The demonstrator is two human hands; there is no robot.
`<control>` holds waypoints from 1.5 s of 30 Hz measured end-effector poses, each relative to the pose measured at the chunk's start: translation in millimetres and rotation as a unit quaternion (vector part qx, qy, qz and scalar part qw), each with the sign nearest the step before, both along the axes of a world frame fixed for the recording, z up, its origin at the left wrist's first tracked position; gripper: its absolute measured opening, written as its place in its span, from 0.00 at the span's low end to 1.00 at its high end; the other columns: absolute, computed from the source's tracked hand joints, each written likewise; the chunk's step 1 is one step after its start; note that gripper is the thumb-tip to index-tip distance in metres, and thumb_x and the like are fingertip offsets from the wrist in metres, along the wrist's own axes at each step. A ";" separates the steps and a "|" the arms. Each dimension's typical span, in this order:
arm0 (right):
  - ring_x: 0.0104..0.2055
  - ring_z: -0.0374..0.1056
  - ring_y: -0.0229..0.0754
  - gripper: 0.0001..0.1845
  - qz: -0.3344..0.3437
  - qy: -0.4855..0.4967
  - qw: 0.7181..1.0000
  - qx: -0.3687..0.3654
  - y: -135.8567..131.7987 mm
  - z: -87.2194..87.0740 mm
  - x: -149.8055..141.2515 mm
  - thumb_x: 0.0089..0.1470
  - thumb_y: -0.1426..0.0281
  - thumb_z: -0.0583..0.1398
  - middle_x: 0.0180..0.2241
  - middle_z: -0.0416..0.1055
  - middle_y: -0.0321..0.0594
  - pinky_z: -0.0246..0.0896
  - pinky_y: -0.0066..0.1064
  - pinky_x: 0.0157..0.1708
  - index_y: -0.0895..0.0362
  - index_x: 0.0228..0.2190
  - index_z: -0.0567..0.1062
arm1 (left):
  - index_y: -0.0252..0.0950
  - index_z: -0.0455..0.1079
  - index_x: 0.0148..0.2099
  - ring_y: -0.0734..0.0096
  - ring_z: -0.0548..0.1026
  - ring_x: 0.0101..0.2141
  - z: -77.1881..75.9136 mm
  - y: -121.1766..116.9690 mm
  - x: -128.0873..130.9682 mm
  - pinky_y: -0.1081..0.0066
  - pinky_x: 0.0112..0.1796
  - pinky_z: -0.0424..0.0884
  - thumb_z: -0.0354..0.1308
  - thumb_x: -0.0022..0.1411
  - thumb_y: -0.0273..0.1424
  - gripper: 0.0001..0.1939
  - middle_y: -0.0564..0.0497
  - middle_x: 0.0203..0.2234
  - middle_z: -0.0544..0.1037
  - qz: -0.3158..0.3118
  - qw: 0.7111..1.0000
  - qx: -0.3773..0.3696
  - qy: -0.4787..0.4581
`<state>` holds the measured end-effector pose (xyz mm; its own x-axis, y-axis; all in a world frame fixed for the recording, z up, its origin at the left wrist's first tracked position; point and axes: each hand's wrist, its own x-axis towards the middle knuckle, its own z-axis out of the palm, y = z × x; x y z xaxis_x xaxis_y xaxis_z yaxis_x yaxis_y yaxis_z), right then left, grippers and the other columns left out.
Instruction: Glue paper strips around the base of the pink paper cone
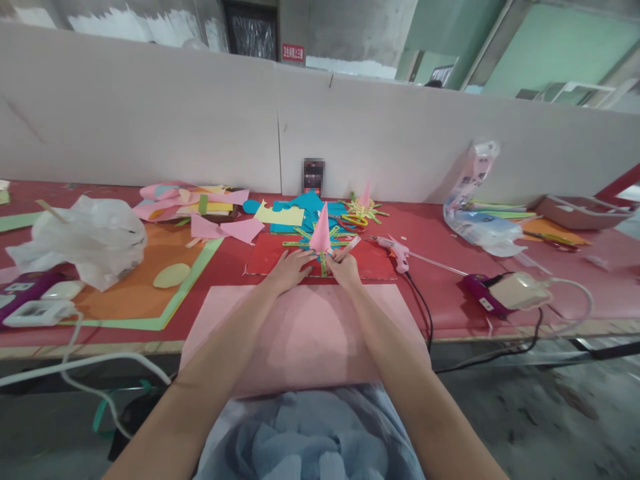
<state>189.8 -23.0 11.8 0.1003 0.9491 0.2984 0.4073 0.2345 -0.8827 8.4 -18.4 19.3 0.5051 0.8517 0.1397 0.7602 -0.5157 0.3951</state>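
Observation:
A pink paper cone (321, 232) stands upright on yellow-green paper strips (320, 244) laid across a red card (370, 267). My left hand (287, 270) lies flat on the red card, fingers stretched toward the cone's base. My right hand (343, 265) is beside the cone's base on the right, its fingers curled and pinching at the strips. A large pink sheet (305, 333) lies under my forearms at the table's front edge.
A pink glue gun (395, 248) with a black cord lies right of the red card. A second small cone on strips (364, 207) and blue and yellow paper (295, 212) sit behind. White plastic bag (83, 237) and orange sheet (125, 293) are left; a power strip (505, 293) is right.

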 end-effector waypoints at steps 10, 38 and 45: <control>0.18 0.56 0.34 0.16 -0.008 -0.006 1.000 0.010 -1.0 0.7 -0.2 0.45 0.62 0.55 0.13 0.61 0.32 0.51 0.25 0.22 0.54 0.14 0.58 | 0.49 0.57 0.62 0.59 0.53 0.63 -1.5 0.7 -0.4 0.45 0.60 0.43 0.45 0.65 0.36 0.23 0.52 0.62 0.59 0.000 1.000 0.003 -0.001; 0.19 0.63 0.37 0.16 -0.012 0.024 1.000 -0.009 2.1 -1.5 1.8 0.46 0.60 0.55 0.14 0.66 0.33 0.55 0.26 0.22 0.54 0.15 0.59 | 0.48 0.57 0.62 0.60 0.53 0.63 -1.0 0.1 0.5 0.46 0.60 0.43 0.45 0.65 0.36 0.23 0.54 0.62 0.58 0.006 1.000 0.003 0.002; 0.16 0.62 0.37 0.18 -0.105 0.085 0.990 0.035 0.2 6.5 5.8 0.50 0.54 0.55 0.17 0.68 0.34 0.57 0.27 0.21 0.54 0.21 0.63 | 0.48 0.60 0.60 0.60 0.55 0.62 -7.3 2.5 -0.8 0.47 0.60 0.43 0.47 0.65 0.36 0.22 0.54 0.61 0.61 0.009 0.999 0.007 -0.035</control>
<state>195.6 -22.8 18.3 0.3473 0.8795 0.3253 0.2996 0.2246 -0.9272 7.6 -16.0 12.0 0.4783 0.8583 0.1858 0.7400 -0.5079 0.4409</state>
